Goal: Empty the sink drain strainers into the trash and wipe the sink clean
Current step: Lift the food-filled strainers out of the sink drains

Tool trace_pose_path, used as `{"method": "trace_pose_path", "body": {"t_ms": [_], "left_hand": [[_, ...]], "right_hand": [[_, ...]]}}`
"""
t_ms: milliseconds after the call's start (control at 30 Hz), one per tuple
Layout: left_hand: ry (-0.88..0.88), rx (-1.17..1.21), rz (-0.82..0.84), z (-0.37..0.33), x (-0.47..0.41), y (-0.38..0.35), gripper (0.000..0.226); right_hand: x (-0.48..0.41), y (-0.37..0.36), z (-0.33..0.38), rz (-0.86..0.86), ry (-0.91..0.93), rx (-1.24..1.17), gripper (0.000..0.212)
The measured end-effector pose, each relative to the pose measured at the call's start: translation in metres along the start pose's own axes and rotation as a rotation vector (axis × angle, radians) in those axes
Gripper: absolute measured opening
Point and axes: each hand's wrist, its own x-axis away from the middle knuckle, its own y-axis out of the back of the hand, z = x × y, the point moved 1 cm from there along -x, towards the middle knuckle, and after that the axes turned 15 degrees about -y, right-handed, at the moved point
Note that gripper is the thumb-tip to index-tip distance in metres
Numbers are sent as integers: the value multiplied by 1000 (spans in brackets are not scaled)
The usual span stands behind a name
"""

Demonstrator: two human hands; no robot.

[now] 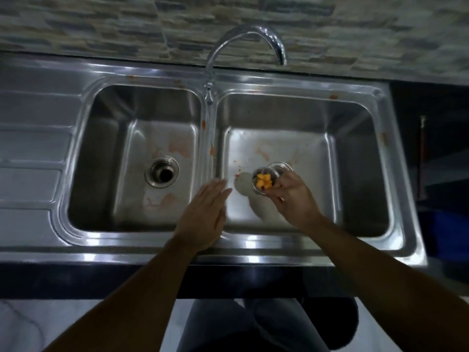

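The right hand (291,196) pinches the strainer (264,180), full of orange scraps, just above the right basin's drain (280,167), the left hand (205,214) flat and empty beside it; emptying is underway, and next likely needs a level carry to the trash, unseen here.

Orange scraps (263,183) fill the silver strainer (264,179); reddish smears streak the steel sink (355,153).
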Motion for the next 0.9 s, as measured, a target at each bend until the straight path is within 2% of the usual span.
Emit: {"method": "trace_pose_path", "body": {"t_ms": [100,233,333,500,767,900], "left_hand": [[-79,-71,73,3,-14,-6,53],[-1,-202,59,6,-27,-11,54],[9,-224,45,5,-29,-12,55],[-17,-234,45,9,-32,-13,56],[-6,-221,59,16,-30,-18,55],[-21,-211,34,16,-31,-16,55]], "right_hand": [[4,-15,-17,65,-34,24,12],[-3,-31,-19,130,-46,96,10],[-14,-46,-18,222,-37,139,28],[-31,-75,-23,367,-45,255,15],[-24,-97,-27,331,55,254,12],[-22,-101,-35,381,87,233,25]]}}
